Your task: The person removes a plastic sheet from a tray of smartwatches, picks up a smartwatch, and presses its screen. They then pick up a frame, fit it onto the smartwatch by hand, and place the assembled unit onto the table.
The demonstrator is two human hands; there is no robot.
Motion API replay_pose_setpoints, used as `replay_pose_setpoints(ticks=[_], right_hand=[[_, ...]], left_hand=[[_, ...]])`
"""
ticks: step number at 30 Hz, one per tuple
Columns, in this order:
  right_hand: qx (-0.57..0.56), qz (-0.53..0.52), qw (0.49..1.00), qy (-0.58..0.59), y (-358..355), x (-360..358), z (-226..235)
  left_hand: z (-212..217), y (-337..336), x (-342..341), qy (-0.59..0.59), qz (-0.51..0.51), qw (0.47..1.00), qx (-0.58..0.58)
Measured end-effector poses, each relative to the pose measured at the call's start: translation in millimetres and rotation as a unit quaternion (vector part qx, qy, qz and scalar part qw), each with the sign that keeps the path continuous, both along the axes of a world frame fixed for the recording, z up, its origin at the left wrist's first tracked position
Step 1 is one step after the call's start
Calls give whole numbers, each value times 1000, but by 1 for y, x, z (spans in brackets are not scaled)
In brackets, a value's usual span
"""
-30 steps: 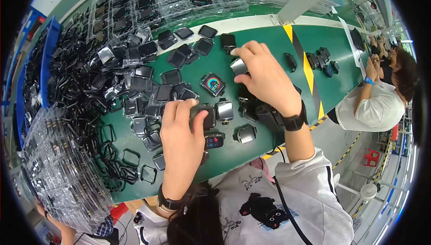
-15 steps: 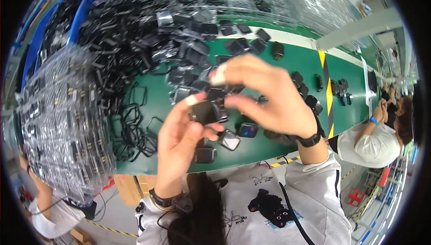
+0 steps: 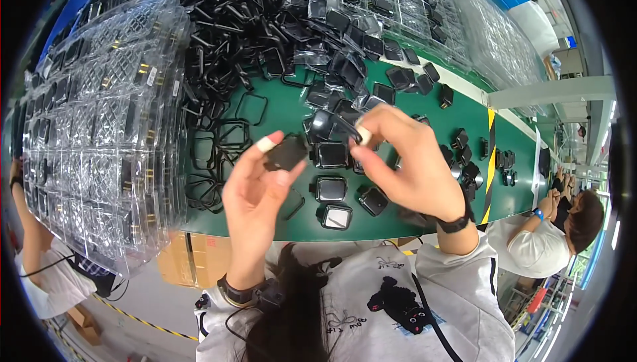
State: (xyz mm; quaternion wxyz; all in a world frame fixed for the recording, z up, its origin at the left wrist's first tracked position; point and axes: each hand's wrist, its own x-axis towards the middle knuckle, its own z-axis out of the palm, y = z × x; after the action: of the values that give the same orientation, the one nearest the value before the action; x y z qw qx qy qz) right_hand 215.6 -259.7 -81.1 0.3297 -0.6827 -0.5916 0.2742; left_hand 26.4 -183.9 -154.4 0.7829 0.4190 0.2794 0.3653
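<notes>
In my left hand (image 3: 255,186) a dark, squarish smartwatch body (image 3: 286,152) is pinched between thumb and fingertips. My right hand (image 3: 415,163), to its right, has thumb and forefinger closed on a thin, glossy black piece like a watch cover (image 3: 330,125); the fingers hide part of it. White wraps cover some fingertips. Below and between the hands, a black watch case (image 3: 330,155), another watch case (image 3: 331,189) and one with a pale face (image 3: 336,217) lie on the green table. A further dark watch case (image 3: 373,200) sits under my right hand.
Black square frames (image 3: 252,108) spread into a large heap (image 3: 232,23) at the back left. Stacked clear plastic trays (image 3: 126,130) stand at the left, others (image 3: 405,3) at the back. Striped tape (image 3: 490,156) crosses the table (image 3: 279,226). A co-worker (image 3: 531,246) sits at right.
My hands have moved apart, the left one carrying the watch body away from the right. The whole view has shifted, showing more of the left trays.
</notes>
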Motion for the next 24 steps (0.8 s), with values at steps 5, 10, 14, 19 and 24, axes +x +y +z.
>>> replay_pose_setpoints(ticks=[5,10,14,19,24], right_hand=[[-103,47,969,222,-10,-8,0],[-37,-37,980,192,-15,-22,-25],[-10,-75,965,253,-13,-29,-37],[23,10,974,227,5,-26,-50],[77,40,978,189,21,-31,-53]], left_hand=[[5,-11,11,-61,-72,995,-19],[1,-11,2,14,-124,992,33],[-7,-10,-5,17,-88,995,48],[6,-12,1,-67,-2,995,-75],[-1,-8,-3,-41,45,998,-30]])
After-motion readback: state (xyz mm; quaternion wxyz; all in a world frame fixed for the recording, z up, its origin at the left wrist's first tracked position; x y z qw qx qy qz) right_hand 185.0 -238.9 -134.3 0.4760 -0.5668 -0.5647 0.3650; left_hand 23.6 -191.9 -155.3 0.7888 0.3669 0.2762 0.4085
